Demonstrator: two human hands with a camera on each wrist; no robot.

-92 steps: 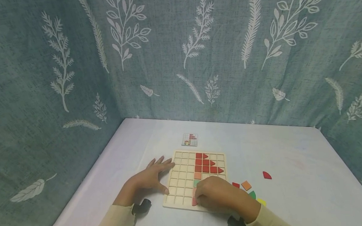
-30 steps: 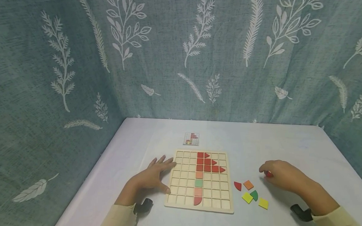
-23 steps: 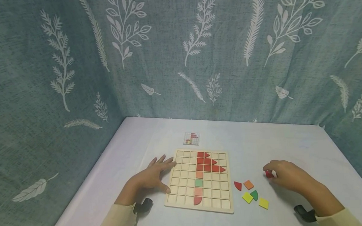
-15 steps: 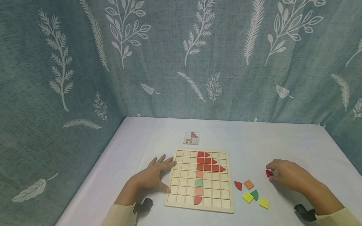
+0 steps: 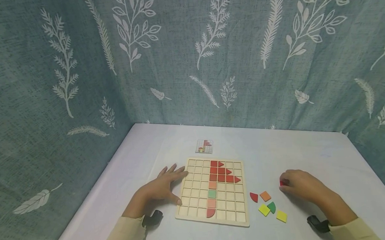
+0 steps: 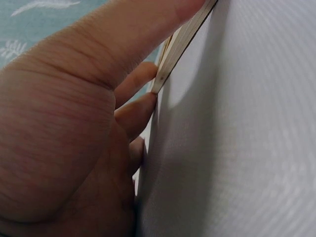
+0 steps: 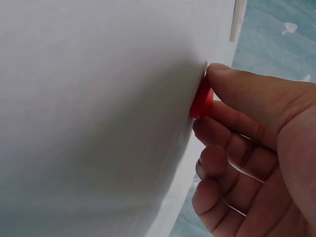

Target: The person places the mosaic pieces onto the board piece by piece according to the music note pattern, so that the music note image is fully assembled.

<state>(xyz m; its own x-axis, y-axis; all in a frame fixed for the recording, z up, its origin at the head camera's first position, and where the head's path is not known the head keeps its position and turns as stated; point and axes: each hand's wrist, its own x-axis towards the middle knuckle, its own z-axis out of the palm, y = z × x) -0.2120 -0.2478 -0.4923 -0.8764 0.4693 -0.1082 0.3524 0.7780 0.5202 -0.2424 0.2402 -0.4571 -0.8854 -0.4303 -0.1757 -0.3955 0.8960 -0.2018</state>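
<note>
A wooden grid board [image 5: 195,195] lies on the white table, with red, orange and green tiles in its cells. At its left side is my left hand [image 5: 160,187], fingers spread, the thumb and fingertips touching the board's edge [image 6: 180,47] in the left wrist view. Right of the board, my right hand [image 5: 303,186] pinches a red quarter-circle tile [image 7: 201,101] between thumb and fingers, low over the table. The other fingers curl loosely in the right wrist view.
Between board and right hand lie a red quarter-circle tile [image 5: 254,197], an orange square [image 5: 265,196], a green quarter-circle [image 5: 272,207] and two yellow squares, one nearer [image 5: 281,216]. A small pattern card [image 5: 204,146] lies behind the board. Patterned fabric [image 5: 177,63] hangs behind.
My right hand has left the board's bottom red tile, moved right and taken hold of the loose red quarter-circle tile. The left hand has stayed at the board's edge.
</note>
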